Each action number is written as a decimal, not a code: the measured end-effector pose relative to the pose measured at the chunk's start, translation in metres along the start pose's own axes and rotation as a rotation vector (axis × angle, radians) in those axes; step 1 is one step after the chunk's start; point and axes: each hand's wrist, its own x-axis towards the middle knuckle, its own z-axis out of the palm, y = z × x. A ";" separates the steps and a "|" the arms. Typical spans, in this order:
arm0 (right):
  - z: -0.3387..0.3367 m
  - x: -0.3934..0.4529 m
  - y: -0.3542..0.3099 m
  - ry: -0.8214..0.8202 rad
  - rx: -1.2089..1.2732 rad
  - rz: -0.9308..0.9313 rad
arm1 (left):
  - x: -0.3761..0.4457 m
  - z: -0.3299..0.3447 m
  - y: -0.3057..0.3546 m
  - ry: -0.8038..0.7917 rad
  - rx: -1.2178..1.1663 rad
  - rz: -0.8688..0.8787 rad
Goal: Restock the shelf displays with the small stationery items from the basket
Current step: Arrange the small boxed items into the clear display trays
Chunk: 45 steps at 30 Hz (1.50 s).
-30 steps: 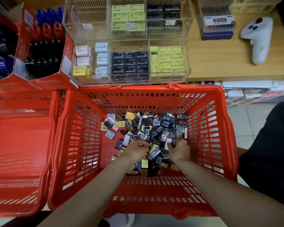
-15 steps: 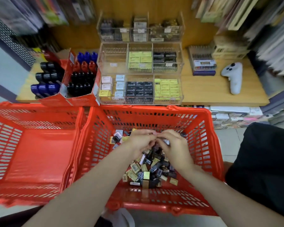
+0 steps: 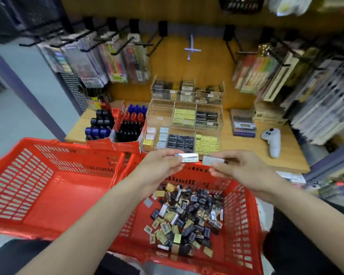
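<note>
Now a small silver box [image 3: 187, 157] is pinched in the left hand [image 3: 160, 169] and a grey box [image 3: 213, 160] is gripped by the right hand [image 3: 244, 171], both raised above the red basket [image 3: 244, 231], short of the clear display trays [image 3: 185, 128] on the counter [image 3: 252, 153]. Little is judged done: a heap of small boxes [image 3: 185, 217] is left in the basket. Labels are blurred, so the matching compartment cannot be told.

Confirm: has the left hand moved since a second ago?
Yes. The left hand has lifted out of the basket's pile and now holds a small white box above the basket's far rim, toward the shelf.
</note>
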 end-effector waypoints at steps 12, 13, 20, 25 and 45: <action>-0.001 0.001 -0.019 0.146 0.198 -0.066 | -0.022 0.012 0.023 -0.075 0.111 0.101; 0.000 0.002 -0.019 0.144 0.280 -0.048 | -0.022 0.013 0.025 -0.078 0.107 0.109; 0.012 0.001 -0.009 0.031 0.138 -0.029 | -0.019 0.018 0.026 -0.070 0.086 0.117; 0.024 -0.001 -0.006 -0.108 0.105 -0.003 | -0.015 0.020 0.019 -0.057 0.075 0.073; 0.023 0.002 -0.002 0.097 -0.067 -0.407 | -0.005 0.023 0.016 -0.079 -0.133 0.020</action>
